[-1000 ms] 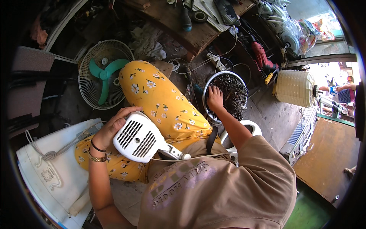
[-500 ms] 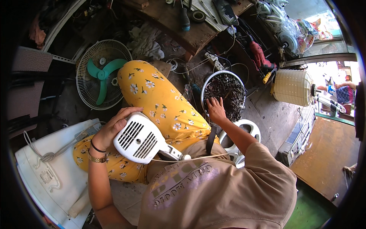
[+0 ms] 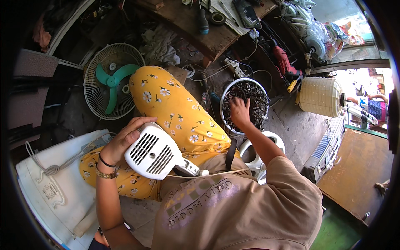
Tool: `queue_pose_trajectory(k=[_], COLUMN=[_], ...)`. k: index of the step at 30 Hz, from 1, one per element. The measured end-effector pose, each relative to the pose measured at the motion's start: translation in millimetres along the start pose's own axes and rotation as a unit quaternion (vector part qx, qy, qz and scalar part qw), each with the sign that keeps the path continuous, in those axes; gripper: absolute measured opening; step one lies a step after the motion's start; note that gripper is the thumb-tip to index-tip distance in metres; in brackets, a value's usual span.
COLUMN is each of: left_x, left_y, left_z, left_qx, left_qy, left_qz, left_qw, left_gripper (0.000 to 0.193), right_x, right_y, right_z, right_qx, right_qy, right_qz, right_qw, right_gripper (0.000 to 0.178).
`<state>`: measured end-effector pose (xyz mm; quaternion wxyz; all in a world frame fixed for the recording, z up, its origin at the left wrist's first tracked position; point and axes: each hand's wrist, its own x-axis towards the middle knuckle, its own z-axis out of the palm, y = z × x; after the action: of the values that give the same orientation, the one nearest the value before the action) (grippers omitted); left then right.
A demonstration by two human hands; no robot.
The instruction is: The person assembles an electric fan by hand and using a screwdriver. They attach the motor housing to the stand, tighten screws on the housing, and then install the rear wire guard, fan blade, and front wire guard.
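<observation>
A white slotted fan motor housing (image 3: 152, 152) rests over my lap, with its neck and metal bracket (image 3: 192, 168) pointing right. My left hand (image 3: 125, 139) is closed around its left end, fingers over the top edge. At the right, my right hand (image 3: 240, 113) reaches into a white-rimmed bucket (image 3: 222, 109) filled with many small dark screws (image 3: 255, 92). Its fingers are spread over the screws; the fingertips are partly hidden among them. I see nothing held in that hand.
A round fan grille (image 3: 92, 96) with a green blade (image 3: 112, 81) stands at the left. White plastic casing (image 3: 54, 179) lies beside my leg. A wooden bench (image 3: 183, 25) holds a screwdriver (image 3: 203, 23) and tape roll (image 3: 218, 18). A red drill (image 3: 283, 60) is beyond the bucket.
My right hand has moved slightly right and farther into the bucket, from near its left rim toward the screws in the middle. The left hand and motor housing stay almost still.
</observation>
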<state>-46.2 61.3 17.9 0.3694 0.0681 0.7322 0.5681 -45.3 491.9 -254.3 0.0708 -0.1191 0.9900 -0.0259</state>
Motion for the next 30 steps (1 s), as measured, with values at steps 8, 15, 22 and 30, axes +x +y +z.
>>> queue_pose_trajectory(k=[8, 15, 22, 30], left_x=[2, -3, -2, 0], left_y=[1, 5, -14, -21], left_z=[0, -1, -5, -5], left_qx=[0.012, 0.017, 0.043, 0.035], left_qy=[-0.003, 0.009, -0.010, -0.024], left_qz=[0.002, 0.014, 0.051, 0.065], left_qw=[1.000, 1.000, 0.998, 0.997], left_gripper=[0.078, 0.077, 0.071, 0.073], right_x=[90, 106, 103, 87], right_y=[82, 78, 85, 24], right_z=[-26, 6, 5, -102], right_qx=[-0.055, -0.149, -0.098, 0.265], right_qy=[-0.048, -0.119, -0.097, 0.090], right_qz=[0.049, 0.055, 0.007, 0.065], right_qw=[0.996, 0.980, 0.990, 0.958], right_gripper=[0.008, 0.014, 0.016, 0.016])
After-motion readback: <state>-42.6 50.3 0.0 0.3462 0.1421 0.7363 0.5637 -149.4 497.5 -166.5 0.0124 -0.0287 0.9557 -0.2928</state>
